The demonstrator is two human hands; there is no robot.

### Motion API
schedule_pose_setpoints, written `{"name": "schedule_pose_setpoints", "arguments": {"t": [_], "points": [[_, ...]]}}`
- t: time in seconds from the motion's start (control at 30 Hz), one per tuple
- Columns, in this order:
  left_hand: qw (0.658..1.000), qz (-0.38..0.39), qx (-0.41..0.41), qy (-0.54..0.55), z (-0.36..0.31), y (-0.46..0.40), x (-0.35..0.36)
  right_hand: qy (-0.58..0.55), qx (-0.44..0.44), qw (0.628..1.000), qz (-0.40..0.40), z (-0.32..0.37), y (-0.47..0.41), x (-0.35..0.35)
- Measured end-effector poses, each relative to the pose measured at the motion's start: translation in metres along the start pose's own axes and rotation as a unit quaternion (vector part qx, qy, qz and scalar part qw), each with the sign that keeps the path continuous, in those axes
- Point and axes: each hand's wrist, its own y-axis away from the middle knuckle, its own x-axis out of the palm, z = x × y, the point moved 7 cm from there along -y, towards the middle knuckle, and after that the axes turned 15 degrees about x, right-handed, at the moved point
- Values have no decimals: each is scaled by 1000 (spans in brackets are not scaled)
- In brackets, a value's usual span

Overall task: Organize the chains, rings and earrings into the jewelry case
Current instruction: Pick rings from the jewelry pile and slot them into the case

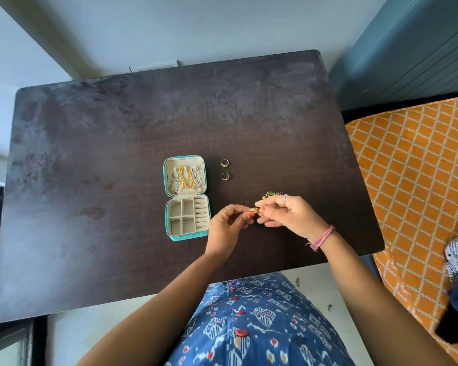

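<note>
Pinching a small gold ring (254, 210) between them, the left hand (229, 225) and the right hand (288, 215) meet just above the table (116, 128), a little to the right of the jewelry case (186, 198). The fingers of both hands curl in, and the fingertips hold the ring from each side. The right wrist wears a pink thread band (323, 237). The table is dark brown and a bit smudged, and an orange patterned seat (418, 165) stands on its right side. The case is teal and lies open, with gold and silver chains (187, 177) in its far half and little cream boxes in its near half. Two more rings (225, 169) sit on the table beside the case. A small pile of earrings (271, 194) peeks out just behind the right hand.
</note>
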Motion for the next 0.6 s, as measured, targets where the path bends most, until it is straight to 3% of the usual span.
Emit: {"name": "schedule_pose_setpoints", "arguments": {"t": [0.2,0.37,0.47,0.6], "points": [[1000,-23,11,-10,0,2,-9,139,-13,990,-30,13,-7,8],[999,-15,-36,2,9,7,-9,212,-29,976,-32,25,-20,13],[993,58,-53,-86,18,18,-2,260,-78,956,-115,40,-37,8],[948,212,-45,-234,33,32,8,426,-115,885,-148,49,-64,28]]}}
